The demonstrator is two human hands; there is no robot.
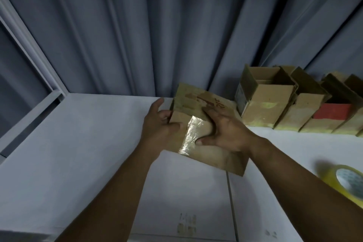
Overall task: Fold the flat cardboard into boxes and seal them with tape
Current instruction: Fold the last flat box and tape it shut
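A matte brown cardboard box [214,156] is held at centre above a white table [78,143]. The left hand [159,126], at its 9 o'clock, grips the edge with thumb on top, while the right hand [225,129], at 3 o'clock, presses flat, fingers spread, beside a glossy tape strip [193,133]. Folded boxes [263,104] stand at 2 o'clock, and a yellowish tape roll [343,182] lies at 4.

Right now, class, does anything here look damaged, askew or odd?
Yes. The held box looks worn: its far flap has torn patches and red marks, and the tape strip across it is wrinkled.
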